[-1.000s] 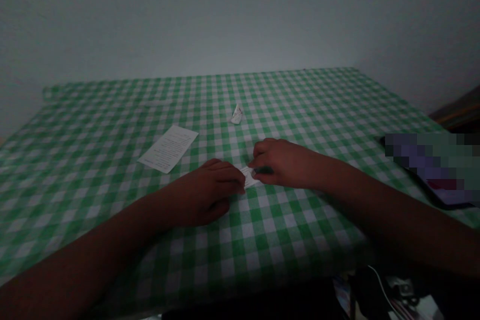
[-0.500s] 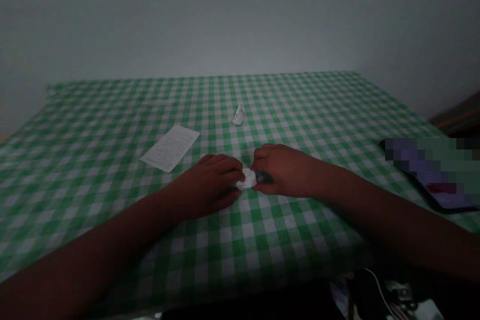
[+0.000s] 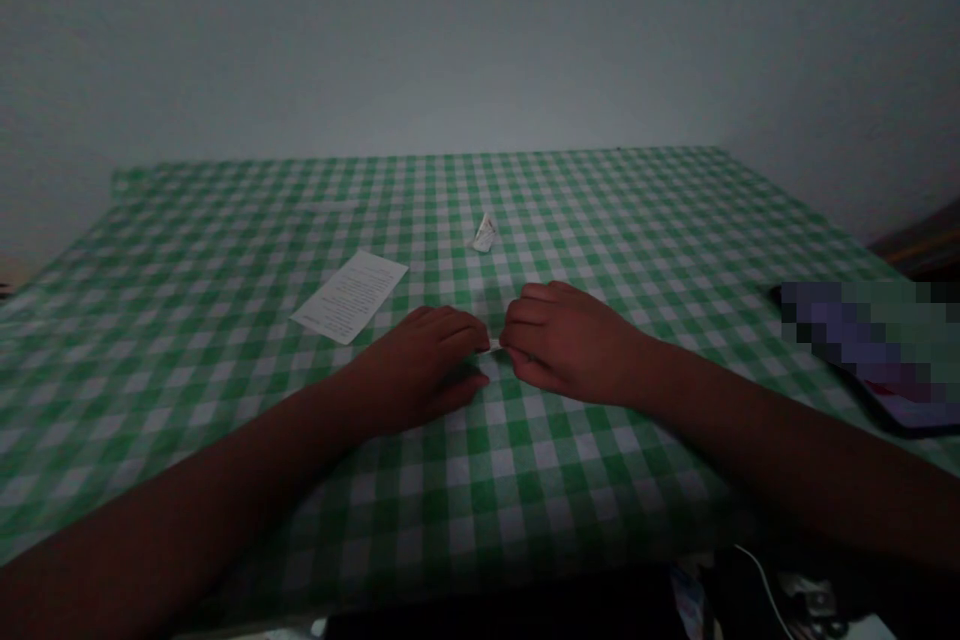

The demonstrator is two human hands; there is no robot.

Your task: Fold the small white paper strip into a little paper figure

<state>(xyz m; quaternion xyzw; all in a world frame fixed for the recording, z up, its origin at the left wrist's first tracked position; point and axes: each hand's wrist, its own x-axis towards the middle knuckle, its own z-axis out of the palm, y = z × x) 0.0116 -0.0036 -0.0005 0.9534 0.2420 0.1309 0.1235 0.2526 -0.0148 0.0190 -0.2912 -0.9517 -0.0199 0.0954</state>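
Near the front middle of the table, a small folded piece of paper (image 3: 493, 347) shows as a thin white sliver between my two hands. My left hand (image 3: 420, 365) has its curled fingertips on the paper's left end, with the thumb lower and a little apart from them. At the right end, the bent fingers of my right hand (image 3: 559, 340) close on the paper. Most of the paper is hidden under the fingers. Beyond my left hand lies a flat printed sheet (image 3: 351, 296). A small crumpled paper scrap (image 3: 484, 233) rests farther back.
A green and white checked cloth (image 3: 442, 500) covers the table. A dark-edged device with a blurred screen (image 3: 885, 360) lies at the right. A pale wall (image 3: 480, 40) stands behind the table. Below the front edge, a white cable (image 3: 765, 580) and some clutter show in shadow.
The paper between my hands showed a broad white face before and now shows only a thin strip. My right fingers have drawn closer together. The view has shifted slightly.
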